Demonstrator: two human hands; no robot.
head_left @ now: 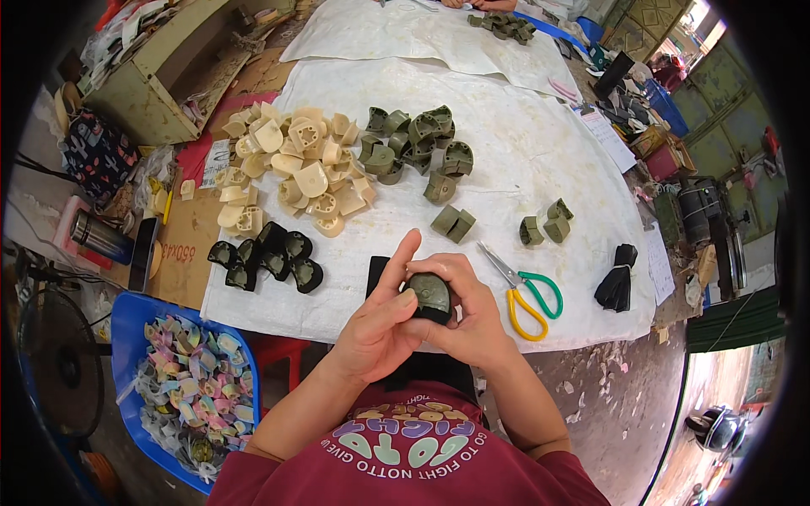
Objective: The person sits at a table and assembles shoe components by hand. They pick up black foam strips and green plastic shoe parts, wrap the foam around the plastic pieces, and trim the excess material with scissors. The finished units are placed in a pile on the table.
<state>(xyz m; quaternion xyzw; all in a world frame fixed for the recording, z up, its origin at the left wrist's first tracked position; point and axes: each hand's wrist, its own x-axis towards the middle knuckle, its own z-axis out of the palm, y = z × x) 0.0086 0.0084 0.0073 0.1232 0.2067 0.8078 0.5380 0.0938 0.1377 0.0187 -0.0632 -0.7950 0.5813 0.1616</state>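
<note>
Just over the near edge of the table, both hands meet around an olive-green shoe heel (pixel 429 292), its lower side dark with black material. My right hand (pixel 472 308) curls its fingers and thumb around the heel. The thumb of my left hand (pixel 371 329) presses on the heel's left side, while its index finger points up and away. A black strip (pixel 376 273) lies on the table behind the left hand, partly covered by it. To the right of my hands rest scissors (pixel 525 295) with one yellow and one green handle, blades apart.
White sheeting (pixel 506 181) covers the table. On it are beige heels (pixel 295 160), green heels (pixel 422 143), black-covered heels (pixel 270 255) and a black strip bundle (pixel 618 277). A blue bin (pixel 126 346) of pastel pieces stands lower left. Another person's hands (pixel 481 4) show at the far end.
</note>
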